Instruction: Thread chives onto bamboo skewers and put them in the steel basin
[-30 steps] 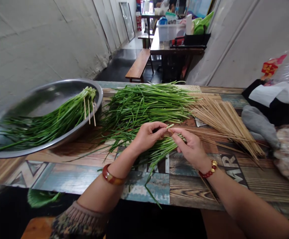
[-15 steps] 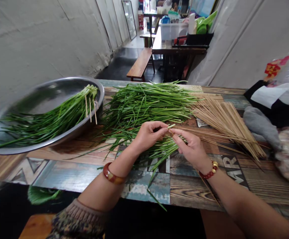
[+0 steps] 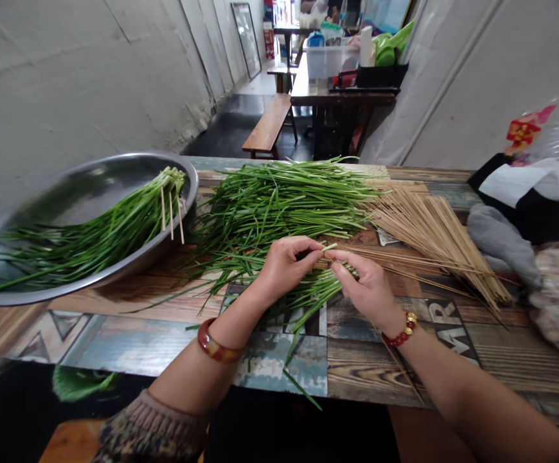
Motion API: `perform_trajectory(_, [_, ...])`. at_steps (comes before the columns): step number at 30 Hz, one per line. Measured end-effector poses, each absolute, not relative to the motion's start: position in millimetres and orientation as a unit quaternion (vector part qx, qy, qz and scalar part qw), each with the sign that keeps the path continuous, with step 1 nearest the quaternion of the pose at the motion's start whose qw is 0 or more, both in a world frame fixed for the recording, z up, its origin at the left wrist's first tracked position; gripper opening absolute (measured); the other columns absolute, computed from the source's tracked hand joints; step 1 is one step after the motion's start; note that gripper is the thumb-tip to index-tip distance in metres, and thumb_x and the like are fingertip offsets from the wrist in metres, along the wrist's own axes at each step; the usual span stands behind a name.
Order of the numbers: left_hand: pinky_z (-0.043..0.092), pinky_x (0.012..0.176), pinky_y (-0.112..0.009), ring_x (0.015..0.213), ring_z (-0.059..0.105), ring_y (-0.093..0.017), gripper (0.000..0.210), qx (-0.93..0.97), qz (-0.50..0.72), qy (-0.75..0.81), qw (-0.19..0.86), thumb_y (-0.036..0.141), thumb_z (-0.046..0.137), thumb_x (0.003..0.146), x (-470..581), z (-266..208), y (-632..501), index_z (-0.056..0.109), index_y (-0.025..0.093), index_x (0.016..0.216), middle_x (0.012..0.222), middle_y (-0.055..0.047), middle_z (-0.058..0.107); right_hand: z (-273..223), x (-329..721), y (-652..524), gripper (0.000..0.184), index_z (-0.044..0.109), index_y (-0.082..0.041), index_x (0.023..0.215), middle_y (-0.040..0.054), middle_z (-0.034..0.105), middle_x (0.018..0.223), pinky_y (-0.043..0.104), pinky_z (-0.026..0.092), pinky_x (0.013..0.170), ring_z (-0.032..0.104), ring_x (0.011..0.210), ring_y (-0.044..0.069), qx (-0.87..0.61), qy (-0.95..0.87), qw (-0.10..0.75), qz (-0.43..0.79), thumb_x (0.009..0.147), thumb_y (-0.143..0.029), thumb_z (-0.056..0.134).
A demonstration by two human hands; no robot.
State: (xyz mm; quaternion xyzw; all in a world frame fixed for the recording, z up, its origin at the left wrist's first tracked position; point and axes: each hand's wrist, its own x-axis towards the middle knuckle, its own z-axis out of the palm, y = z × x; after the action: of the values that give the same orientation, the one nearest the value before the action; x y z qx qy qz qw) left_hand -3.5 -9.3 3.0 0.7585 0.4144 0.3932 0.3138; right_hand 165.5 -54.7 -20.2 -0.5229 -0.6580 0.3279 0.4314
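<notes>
In the head view, the left hand [image 3: 284,269] pinches thumb and forefinger closed on a green stalk [image 3: 329,247], its pale end poking out past the fingertips, while the right hand [image 3: 367,283] meets it with thumb and finger nearly together on what seems a thin stick [image 3: 403,370], seen again below the wrist. More stalks hang beneath the hands above the table [image 3: 380,379], between the bowl [image 3: 67,193] on the left and the pile of sticks [image 3: 453,241] on the right.

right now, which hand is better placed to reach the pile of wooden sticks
Probably the right hand: it is nearer the wooden sticks; the left hand is farther off, toward the metal basin. Both hands look occupied.
</notes>
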Motion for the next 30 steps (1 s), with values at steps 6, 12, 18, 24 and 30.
perform_trajectory(6, [0.046,0.062,-0.021,0.067,0.066,-0.013,0.010,0.747,0.391,0.451,0.294,0.018,0.064,0.079,-3.4,1.6,-10.2,0.073,0.014,0.079,0.075,-0.003,0.074,-20.8,165.0,-53.1,0.026,0.066,-0.017,0.104,0.0038,0.066,0.078,0.023,0.040,0.044,0.054,0.050,0.011,-0.537,-0.646,0.422,0.340,0.088,-0.032,0.051])
perform_trajectory(12, [0.046,0.062,-0.020,0.067,0.065,-0.012,0.010,0.751,0.394,0.445,0.287,0.017,0.061,0.080,-2.9,1.5,-11.4,0.071,0.015,0.079,0.076,-0.002,0.073,-21.7,165.8,-53.2,0.037,0.055,-0.018,0.123,0.0017,0.063,0.081,0.022,0.041,0.046,0.050,0.051,0.009,-0.536,-0.634,0.436,0.348,0.087,-0.029,0.053])
perform_trajectory(18, [0.045,0.066,-0.022,0.070,0.065,-0.013,0.010,0.782,0.386,0.427,0.238,0.016,0.060,0.081,-3.8,-1.9,-10.0,0.069,0.016,0.077,0.076,-0.002,0.073,-20.1,166.3,-53.6,0.047,0.046,-0.023,0.136,-0.0016,0.060,0.078,0.022,0.040,0.048,0.047,0.050,0.008,-0.520,-0.645,0.431,0.358,0.089,-0.026,0.050])
perform_trajectory(24, [0.043,0.064,-0.023,0.067,0.063,-0.013,0.010,0.802,0.358,0.431,0.207,0.019,0.061,0.082,-3.8,-3.9,-9.4,0.067,0.017,0.074,0.073,-0.001,0.071,-23.4,165.0,-52.3,0.039,0.051,-0.023,0.128,-0.0024,0.058,0.077,0.022,0.039,0.050,0.048,0.052,0.008,-0.519,-0.646,0.444,0.340,0.089,-0.026,0.051])
perform_trajectory(30, [0.040,0.067,-0.026,0.069,0.062,-0.014,0.011,0.819,0.327,0.438,0.172,0.021,0.060,0.083,-3.8,-3.1,-11.7,0.067,0.018,0.076,0.074,-0.001,0.070,-23.2,163.1,-52.4,0.034,0.051,-0.021,0.122,-0.0005,0.060,0.080,0.024,0.040,0.053,0.051,0.059,0.011,-0.518,-0.648,0.446,0.336,0.089,-0.025,0.051])
